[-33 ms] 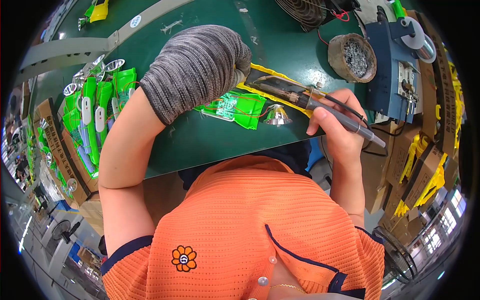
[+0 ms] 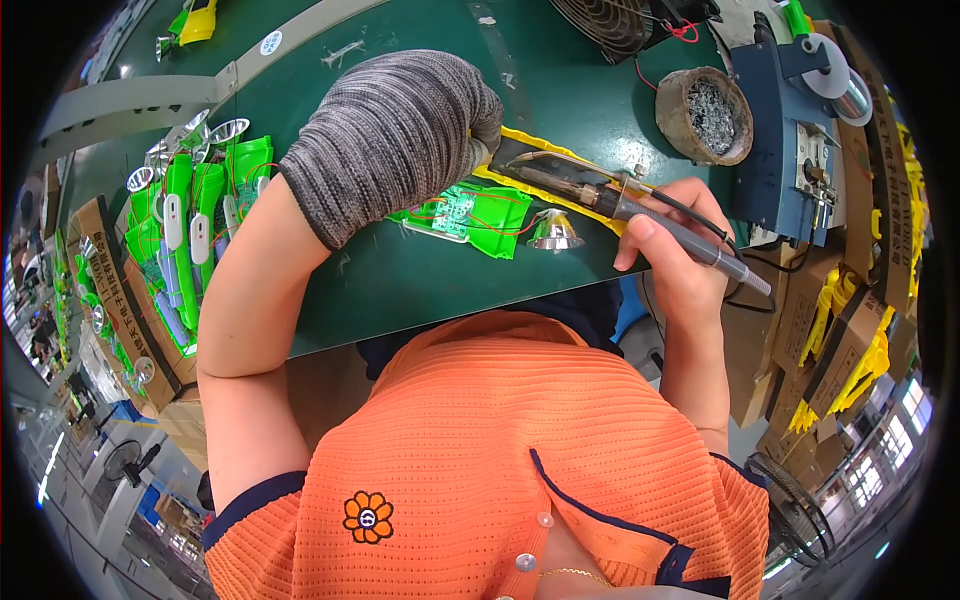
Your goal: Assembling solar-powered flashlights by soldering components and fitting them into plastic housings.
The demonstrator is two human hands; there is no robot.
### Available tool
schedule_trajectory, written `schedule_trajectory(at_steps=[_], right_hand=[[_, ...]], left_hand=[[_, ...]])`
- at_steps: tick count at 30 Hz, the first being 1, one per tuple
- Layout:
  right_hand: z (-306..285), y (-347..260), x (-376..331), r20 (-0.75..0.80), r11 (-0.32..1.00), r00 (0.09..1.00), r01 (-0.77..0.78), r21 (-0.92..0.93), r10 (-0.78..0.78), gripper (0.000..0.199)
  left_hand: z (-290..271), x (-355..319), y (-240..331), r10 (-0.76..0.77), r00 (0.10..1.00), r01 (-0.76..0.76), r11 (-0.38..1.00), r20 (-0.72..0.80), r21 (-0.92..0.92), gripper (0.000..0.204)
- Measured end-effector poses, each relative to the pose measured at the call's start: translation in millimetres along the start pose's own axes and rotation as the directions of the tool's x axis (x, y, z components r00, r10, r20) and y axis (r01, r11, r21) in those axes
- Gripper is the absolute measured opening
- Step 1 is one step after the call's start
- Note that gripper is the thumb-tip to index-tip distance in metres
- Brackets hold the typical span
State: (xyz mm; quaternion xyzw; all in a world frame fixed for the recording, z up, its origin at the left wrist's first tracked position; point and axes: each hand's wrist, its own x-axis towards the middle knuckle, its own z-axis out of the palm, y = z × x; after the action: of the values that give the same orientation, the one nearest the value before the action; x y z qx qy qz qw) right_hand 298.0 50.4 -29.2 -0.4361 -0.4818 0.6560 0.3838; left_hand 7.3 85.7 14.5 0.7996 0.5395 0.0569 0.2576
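Note:
My right hand (image 2: 680, 250) grips a grey-handled soldering iron (image 2: 690, 240), its metal shaft slanting up and left. The iron's front lies over a long yellow plastic housing (image 2: 522, 136) with a dark inside. In a grey striped knit glove, my left hand (image 2: 420, 125) is curled at the left end of this housing, closed on it; most of its fingers are hidden. Just below lies a green plastic housing (image 2: 500, 215) with a circuit board (image 2: 453, 211) and red wires. Beside its right end sits a shiny reflector cup (image 2: 555, 231).
Several green housings with reflectors (image 2: 195, 220) are stacked at the left. A round pot of metal scraps (image 2: 708, 118) stands at the right, next to a blue device with a solder spool (image 2: 838, 85). A fan (image 2: 610, 25) is at the back; cartons (image 2: 835, 345) hold yellow parts.

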Motion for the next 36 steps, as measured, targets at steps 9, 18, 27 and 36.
schedule_trajectory(at_steps=[9,18,27,36], right_hand=[[-0.7,-9.7,-5.7,-0.040,0.997,0.997,-0.060,0.050,0.062,0.021],[-5.4,0.2,-19.8,-0.032,0.966,0.999,0.044,0.256,-0.037,0.024],[-5.4,21.3,-12.0,-0.128,0.917,0.979,0.197,0.347,-0.161,0.033],[-13.0,28.2,-12.2,-0.143,0.873,0.939,0.343,0.348,-0.312,0.035]], left_hand=[[3.9,5.6,-6.9,0.113,0.992,-0.107,0.990,-0.061,0.095,0.009],[1.2,6.7,-1.5,0.042,0.998,-0.041,0.999,0.046,-0.032,0.012],[-5.2,8.7,8.5,-0.115,0.983,0.122,0.992,0.146,-0.040,0.016],[-7.4,11.7,21.4,-0.107,0.981,0.113,0.993,0.164,-0.029,0.014]])
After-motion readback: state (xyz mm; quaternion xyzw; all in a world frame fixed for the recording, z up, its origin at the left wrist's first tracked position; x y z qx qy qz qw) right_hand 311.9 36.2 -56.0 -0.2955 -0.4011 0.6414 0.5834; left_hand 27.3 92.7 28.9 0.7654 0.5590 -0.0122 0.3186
